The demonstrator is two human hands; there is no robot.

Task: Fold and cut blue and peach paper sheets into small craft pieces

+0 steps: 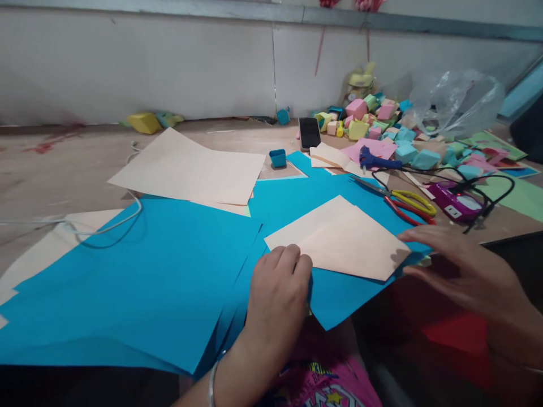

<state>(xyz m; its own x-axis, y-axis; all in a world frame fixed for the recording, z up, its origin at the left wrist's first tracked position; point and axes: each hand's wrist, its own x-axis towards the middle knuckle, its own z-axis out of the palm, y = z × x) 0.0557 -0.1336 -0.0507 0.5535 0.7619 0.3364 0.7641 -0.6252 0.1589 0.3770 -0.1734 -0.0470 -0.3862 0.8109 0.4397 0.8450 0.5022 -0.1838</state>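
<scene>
A folded cream sheet of paper [339,243] lies on top of blue sheets of paper [139,282]. My left hand [280,288] is closed at its near left edge, the fingers curled over the paper and the thumb hidden. At the sheet's right corner is my right hand [462,265], its fingers stretched out and the thumb apart, with the fingertips beside or lightly touching that corner. Past the cream sheet, scissors [411,206] with yellow and red handles rest on the blue paper. Another cream sheet [190,167] lies farther back on the left.
Beyond the scissors are a blue glue gun [377,160] and a purple power socket box [456,202] with black cords. Many small paper cubes [358,130] are piled behind, next to a clear plastic bag [460,104]. A phone [309,133] and a white cable [106,229] also lie there.
</scene>
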